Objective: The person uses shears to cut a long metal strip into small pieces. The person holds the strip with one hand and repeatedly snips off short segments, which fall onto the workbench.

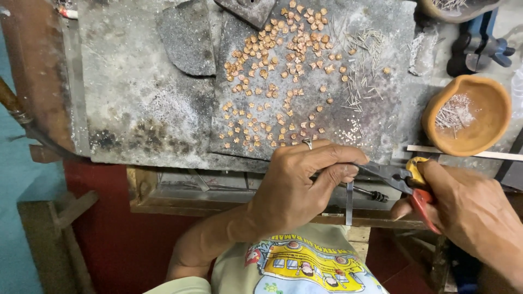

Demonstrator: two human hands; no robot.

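Pliers (pixel 400 182) gripped in right hand (pixel 468 209), nose meeting left hand (pixel 305 179) fingertips pinching something hidden, copper pieces (pixel 278 76) on slab (pixel 141 92) beyond.

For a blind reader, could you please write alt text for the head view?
Left hand pinches something at the tip of pliers gripped by the right hand. Beyond, copper bits and pins lie on a grey slab, beside a clay bowl.
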